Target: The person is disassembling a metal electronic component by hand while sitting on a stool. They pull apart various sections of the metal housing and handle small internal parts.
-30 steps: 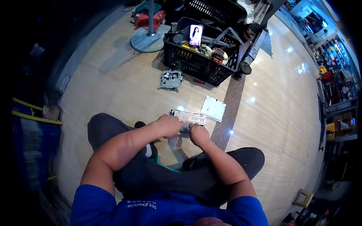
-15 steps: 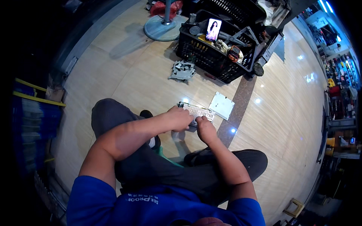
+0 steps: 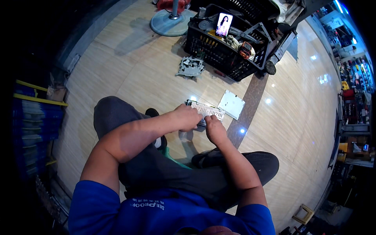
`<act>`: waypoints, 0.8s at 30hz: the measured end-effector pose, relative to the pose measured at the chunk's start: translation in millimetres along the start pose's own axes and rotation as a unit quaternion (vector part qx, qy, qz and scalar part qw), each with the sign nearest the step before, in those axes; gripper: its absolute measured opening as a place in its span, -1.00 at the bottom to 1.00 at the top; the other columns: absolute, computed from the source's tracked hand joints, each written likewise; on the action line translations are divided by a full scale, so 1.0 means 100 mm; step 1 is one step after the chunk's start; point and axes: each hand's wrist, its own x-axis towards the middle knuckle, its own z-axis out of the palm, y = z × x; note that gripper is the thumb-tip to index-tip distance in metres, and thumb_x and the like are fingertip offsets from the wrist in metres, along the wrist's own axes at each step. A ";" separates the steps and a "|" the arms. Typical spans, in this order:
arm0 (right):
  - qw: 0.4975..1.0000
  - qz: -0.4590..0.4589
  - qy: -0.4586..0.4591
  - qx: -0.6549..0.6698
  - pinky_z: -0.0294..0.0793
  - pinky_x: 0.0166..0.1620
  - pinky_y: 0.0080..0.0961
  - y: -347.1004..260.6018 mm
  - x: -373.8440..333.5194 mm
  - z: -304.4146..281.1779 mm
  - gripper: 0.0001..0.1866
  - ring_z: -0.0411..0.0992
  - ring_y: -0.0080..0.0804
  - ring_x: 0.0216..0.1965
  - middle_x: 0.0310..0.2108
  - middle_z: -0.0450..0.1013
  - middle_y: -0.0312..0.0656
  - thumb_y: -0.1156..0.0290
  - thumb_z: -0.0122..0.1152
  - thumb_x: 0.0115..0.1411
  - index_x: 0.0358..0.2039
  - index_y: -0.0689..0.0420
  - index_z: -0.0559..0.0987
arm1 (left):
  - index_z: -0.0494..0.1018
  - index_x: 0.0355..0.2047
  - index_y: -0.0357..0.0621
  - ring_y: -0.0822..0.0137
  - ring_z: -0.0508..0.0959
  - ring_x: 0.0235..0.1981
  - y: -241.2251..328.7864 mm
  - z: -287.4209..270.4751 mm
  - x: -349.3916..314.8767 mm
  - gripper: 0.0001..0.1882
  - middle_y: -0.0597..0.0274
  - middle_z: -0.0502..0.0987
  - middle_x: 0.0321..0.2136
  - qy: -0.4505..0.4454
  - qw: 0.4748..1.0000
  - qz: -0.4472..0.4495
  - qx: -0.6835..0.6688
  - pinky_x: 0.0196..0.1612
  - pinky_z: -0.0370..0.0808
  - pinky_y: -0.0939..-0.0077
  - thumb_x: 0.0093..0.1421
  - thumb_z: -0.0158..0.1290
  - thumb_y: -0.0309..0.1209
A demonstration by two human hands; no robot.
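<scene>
Both hands work on a long white ribbed part [image 3: 207, 111] held low above the floor between the knees: the left hand [image 3: 187, 117] is closed over its near end and the right hand [image 3: 213, 127] pinches its lower edge, so I judge a dismantling step is going on, needing a steady pull next. A flat white square plate [image 3: 232, 104] lies just beside it, and behind stands a black crate [image 3: 219, 55] with a lit phone [image 3: 224, 24] upright on its rim.
</scene>
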 end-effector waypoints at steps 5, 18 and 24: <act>0.998 0.052 -0.024 -0.008 0.58 -0.28 -0.08 -0.03 0.02 -0.01 -0.85 0.54 0.14 -0.33 -0.27 0.45 0.16 0.54 0.02 0.16 -0.23 0.24 0.45 | 0.47 -0.06 -0.12 -0.01 0.62 -0.12 0.00 0.00 0.02 -0.59 -0.01 0.57 -0.18 -0.012 1.000 -0.008 -0.009 -0.09 0.54 0.08 0.19 0.18 -0.14; 0.999 0.040 -0.018 -0.007 0.58 -0.30 -0.11 -0.03 0.02 0.00 -0.84 0.55 0.08 -0.32 -0.30 0.44 0.13 0.55 0.03 0.14 -0.23 0.22 0.43 | 0.48 -0.09 -0.14 -0.01 0.61 -0.13 -0.02 0.04 0.02 -0.59 -0.02 0.57 -0.21 0.007 1.000 0.005 -0.002 -0.08 0.54 0.11 0.17 0.20 -0.14; 0.999 0.044 -0.006 -0.009 0.59 -0.32 -0.11 -0.02 0.01 0.01 -0.84 0.57 0.05 -0.35 -0.32 0.49 0.15 0.54 0.03 0.13 -0.25 0.22 0.44 | 0.48 -0.10 -0.13 -0.01 0.61 -0.12 -0.01 0.03 0.01 -0.60 -0.02 0.57 -0.20 0.011 1.000 0.004 -0.002 -0.08 0.54 0.09 0.18 0.19 -0.13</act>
